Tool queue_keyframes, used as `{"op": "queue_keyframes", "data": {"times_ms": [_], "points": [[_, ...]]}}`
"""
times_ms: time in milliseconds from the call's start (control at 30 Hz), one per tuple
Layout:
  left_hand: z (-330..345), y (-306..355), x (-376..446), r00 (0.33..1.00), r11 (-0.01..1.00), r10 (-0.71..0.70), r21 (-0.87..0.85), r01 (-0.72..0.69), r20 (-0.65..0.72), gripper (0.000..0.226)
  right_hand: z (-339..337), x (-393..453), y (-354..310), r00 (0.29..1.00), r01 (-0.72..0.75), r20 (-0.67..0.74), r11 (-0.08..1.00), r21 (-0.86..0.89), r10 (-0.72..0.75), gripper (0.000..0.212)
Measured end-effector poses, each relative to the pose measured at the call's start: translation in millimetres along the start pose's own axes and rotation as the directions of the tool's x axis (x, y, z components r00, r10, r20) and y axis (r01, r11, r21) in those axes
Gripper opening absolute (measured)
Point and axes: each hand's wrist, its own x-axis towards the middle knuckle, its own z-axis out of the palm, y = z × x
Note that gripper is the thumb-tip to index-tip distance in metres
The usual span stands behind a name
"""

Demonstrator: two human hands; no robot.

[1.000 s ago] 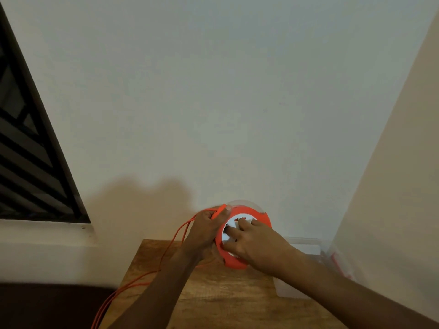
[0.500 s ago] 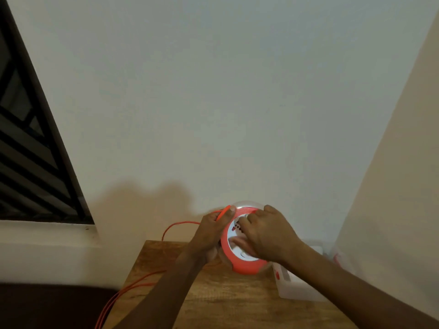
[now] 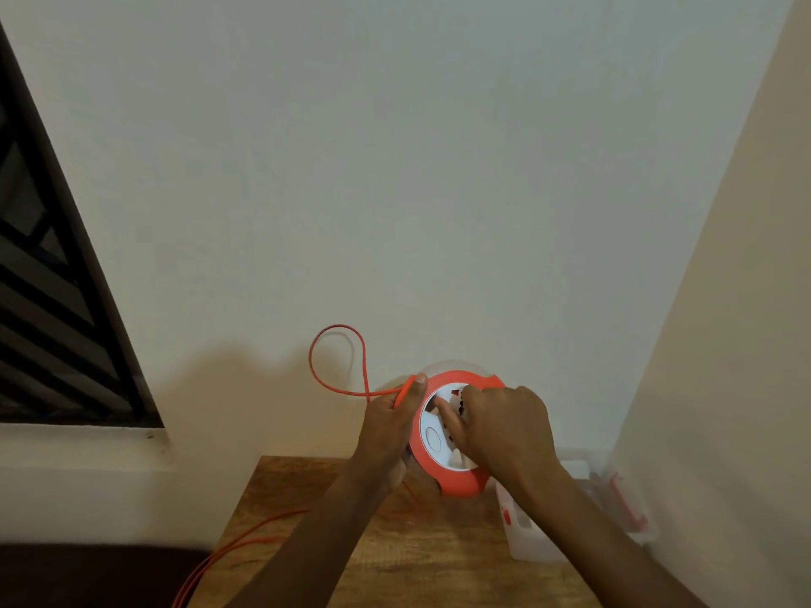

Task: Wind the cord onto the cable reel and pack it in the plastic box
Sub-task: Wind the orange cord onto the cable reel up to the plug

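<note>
Low in the middle of the frame, your cable reel is held up above the wooden table; your left hand grasps its rim with the thumb pinning the cord, and your right hand has curled fingers turning the white hub. That loose loop standing up to the left could kink or jump the rim if you wind without tension. At lower right, the plastic box waits.
</note>
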Motion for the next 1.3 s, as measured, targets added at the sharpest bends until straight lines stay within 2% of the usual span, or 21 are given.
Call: {"op": "queue_keyframes", "data": {"times_ms": [67, 133, 200, 233, 333, 367, 433, 533, 667, 733, 800, 867, 933, 1067, 1200, 1233, 1300], "points": [[2, 1, -1, 1.000, 1.000, 0.020, -0.003, -0.020, 0.019, 0.031, -8, 1, 4, 0.999, -0.004, -0.034, 1.000, 0.007, 0.004, 0.040], [3, 3, 0, 0.999, 0.999, 0.032, 0.042, -0.033, 0.013, 0.027, -17, 4, 8, 0.996, 0.020, -0.086, 0.999, 0.040, -0.016, 0.028], [1, 4, 1, 0.999, 0.996, 0.038, 0.082, -0.038, 0.005, 0.026, -26, 4, 10, 0.990, 0.118, -0.092, 0.986, 0.120, -0.107, 0.021], [-1, 4, 2, 0.999, 0.996, 0.040, 0.079, -0.040, 0.006, 0.027, -28, 2, 10, 0.982, 0.187, -0.053, 0.968, 0.168, -0.181, 0.021], [-6, 5, 4, 0.999, 0.999, 0.034, 0.040, -0.035, 0.022, 0.029, -23, -11, 4, 0.900, 0.370, 0.187, 0.916, 0.154, -0.395, 0.040], [-6, 6, 4, 0.999, 0.998, 0.037, 0.044, -0.038, 0.036, 0.030, -18, -14, 2, 0.873, 0.391, 0.271, 0.914, 0.108, -0.406, 0.045], [-5, 8, 6, 0.998, 0.996, 0.042, 0.076, -0.046, 0.047, 0.031, -11, -15, 2, 0.838, 0.424, 0.352, 0.904, 0.058, -0.416, 0.044], [-7, 8, 7, 0.998, 0.993, 0.036, 0.113, -0.041, 0.048, 0.031, -5, -14, 6, 0.798, 0.514, 0.354, 0.857, 0.023, -0.488, 0.040], [-10, 6, 4, 0.996, 0.993, 0.011, 0.114, -0.021, 0.091, 0.043, 5, -13, 8, 0.784, 0.575, 0.285, 0.818, 0.004, -0.552, 0.056], [-8, 5, 3, 0.995, 0.992, 0.005, 0.122, -0.018, 0.102, 0.045, 8, -12, 6, 0.814, 0.559, 0.198, 0.829, -0.016, -0.545, 0.062], [-9, 6, 5, 0.997, 0.988, 0.010, 0.152, -0.022, 0.078, 0.037, 10, -12, 3, 0.856, 0.512, 0.087, 0.859, -0.023, -0.509, 0.061], [-10, 4, 7, 0.998, 0.989, 0.014, 0.146, -0.022, 0.055, 0.029, 10, -7, 3, 0.914, 0.406, -0.009, 0.914, 0.002, -0.406, 0.056], [-8, 4, 4, 0.999, 0.999, -0.026, 0.038, 0.024, 0.038, 0.027, 8, 2, 6, 0.965, 0.260, -0.048, 0.965, 0.023, -0.258, 0.051], [-3, 4, 4, 0.997, 0.996, -0.081, -0.033, 0.081, -0.002, 0.027, 9, 10, 6, 0.998, 0.065, -0.018, 0.997, 0.046, -0.065, 0.044], [-4, 3, 7, 0.996, 0.997, -0.073, 0.023, 0.074, -0.048, 0.034, 13, 8, 2, 0.985, -0.127, 0.127, 0.988, 0.088, 0.115, 0.044], [-4, 1, 7, 0.996, 0.997, -0.076, 0.010, 0.077, -0.041, 0.032, 11, 9, 3, 0.977, -0.148, 0.166, 0.985, 0.084, 0.133, 0.042], [-7, -3, 6, 0.997, 0.997, -0.074, 0.009, 0.075, -0.026, 0.028, 2, 15, 5, 0.987, -0.105, 0.129, 0.992, 0.065, 0.096, 0.028]]}}
